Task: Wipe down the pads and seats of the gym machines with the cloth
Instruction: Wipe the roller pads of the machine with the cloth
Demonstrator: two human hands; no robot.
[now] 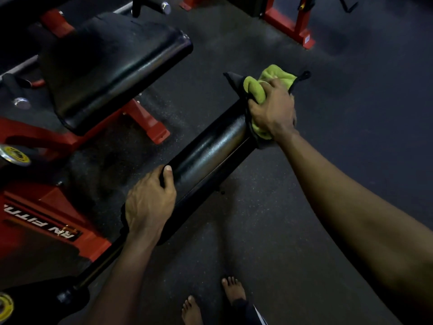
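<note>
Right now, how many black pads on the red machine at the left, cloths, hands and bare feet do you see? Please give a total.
Black pads: 2 (roller pad, wide pad)
Cloths: 1 (green cloth)
Hands: 2 (left hand, right hand)
Bare feet: 2 (left foot, right foot)
Total: 7

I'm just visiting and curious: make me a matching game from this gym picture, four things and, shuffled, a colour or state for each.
Things:
1 cloth
2 left hand
3 machine frame
4 feet

Descriptions:
a red
b grips the near end of the roller pad
c yellow-green, under the right hand
d bare, on the floor

Pairs: 1-c, 2-b, 3-a, 4-d.
</note>
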